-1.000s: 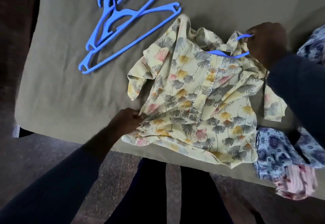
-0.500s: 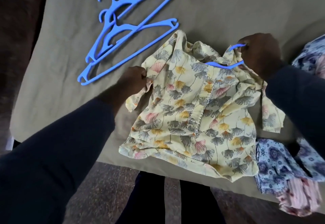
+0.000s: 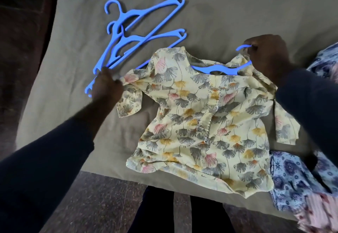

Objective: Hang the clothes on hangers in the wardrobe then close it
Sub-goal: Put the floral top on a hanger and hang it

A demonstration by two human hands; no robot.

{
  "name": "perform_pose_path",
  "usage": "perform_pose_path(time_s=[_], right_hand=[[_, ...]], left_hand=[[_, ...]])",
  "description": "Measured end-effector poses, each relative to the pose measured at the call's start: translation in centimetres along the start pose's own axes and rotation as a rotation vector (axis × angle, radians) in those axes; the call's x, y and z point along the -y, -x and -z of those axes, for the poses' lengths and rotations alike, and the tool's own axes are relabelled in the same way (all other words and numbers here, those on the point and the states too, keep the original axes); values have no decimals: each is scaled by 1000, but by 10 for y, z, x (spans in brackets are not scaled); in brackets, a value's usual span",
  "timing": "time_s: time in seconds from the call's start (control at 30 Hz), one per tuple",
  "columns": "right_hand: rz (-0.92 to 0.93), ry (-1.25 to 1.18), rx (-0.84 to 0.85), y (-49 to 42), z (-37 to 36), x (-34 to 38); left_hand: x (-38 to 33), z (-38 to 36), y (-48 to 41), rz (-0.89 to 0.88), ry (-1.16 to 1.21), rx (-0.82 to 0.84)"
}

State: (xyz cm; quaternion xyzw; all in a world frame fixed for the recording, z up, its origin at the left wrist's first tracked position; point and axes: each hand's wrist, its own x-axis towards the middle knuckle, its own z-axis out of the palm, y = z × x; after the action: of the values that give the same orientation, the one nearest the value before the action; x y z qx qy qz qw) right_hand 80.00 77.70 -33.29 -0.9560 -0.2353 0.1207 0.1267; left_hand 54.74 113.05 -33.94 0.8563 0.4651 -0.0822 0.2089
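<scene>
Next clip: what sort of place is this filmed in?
Probably a bedroom at home: an olive sheet over what looks like a bed, a yellow flowered top on a hanger and more clothes laid on it, spare blue hangers beside, a dark speckled floor below.

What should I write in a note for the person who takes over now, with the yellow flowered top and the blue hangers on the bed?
Left grip: pinches a sleeve of the yellow flowered top.
Right grip: holds the hook of the blue hanger, which sits in the top's neck.
Top lies on the olive sheet; spare hangers beside it, other clothes at the right.
Done: hanger inserted.
Left: hang the top in the wardrobe (not in view), do the other clothes, close it.
</scene>
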Motion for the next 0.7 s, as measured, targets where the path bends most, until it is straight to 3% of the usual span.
perform_pose_path(time_s=[0.13, 0.27, 0.4, 0.47, 0.53, 0.63, 0.7], right_hand=[[51, -23, 28, -12, 5, 13], [157, -86, 30, -18, 12, 38], [204, -180, 58, -14, 20, 55], [146, -249, 44, -6, 18, 49], [-25, -334, -69, 10, 12, 31], [-452, -461, -317, 59, -2, -13], [-688, -442, -356, 106, -19, -40]], left_hand=[[-53, -22, 14, -621, 13, 30], [-133, -41, 33, -920, -118, 233], [-190, -72, 48, -938, -340, 355], [-202, -82, 48, -895, -331, 360], [-205, -90, 42, -865, -253, 374], [-202, -100, 30, -823, -186, 392], [-197, -102, 26, -800, -150, 391]])
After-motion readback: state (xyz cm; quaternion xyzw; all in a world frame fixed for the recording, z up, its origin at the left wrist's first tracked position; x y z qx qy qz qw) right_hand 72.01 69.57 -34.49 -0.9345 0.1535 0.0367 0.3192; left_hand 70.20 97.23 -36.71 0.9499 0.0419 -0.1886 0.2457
